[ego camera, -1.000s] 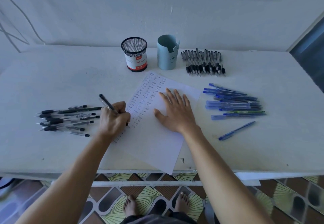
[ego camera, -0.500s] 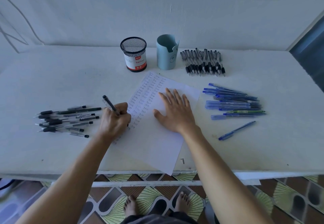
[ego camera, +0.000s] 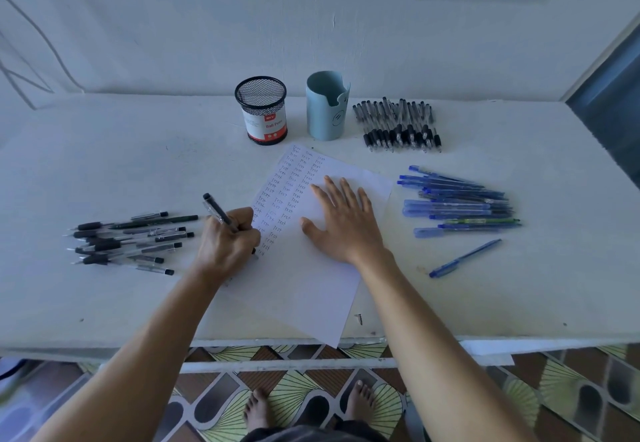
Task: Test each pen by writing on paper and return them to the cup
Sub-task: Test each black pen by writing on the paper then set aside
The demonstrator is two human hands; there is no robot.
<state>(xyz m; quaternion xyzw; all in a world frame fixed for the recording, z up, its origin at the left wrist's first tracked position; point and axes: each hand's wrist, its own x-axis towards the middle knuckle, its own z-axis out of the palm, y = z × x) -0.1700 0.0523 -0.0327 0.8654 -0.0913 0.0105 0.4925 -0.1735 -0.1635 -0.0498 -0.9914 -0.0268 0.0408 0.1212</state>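
Light, stiff and likely slick, the pen suits the left hand's low pinching fingers, while the right hand's spread fingers pin the flimsy paper.

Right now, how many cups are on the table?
2. A black mesh cup stands beyond the paper; a blue cup stands just right of it, apart. None seems hidden.

Plain white table against a pale wall, cables trailing down it on the left, a tiny screw or nail near the table's front edge, funky fan-patterned floor tiles below.
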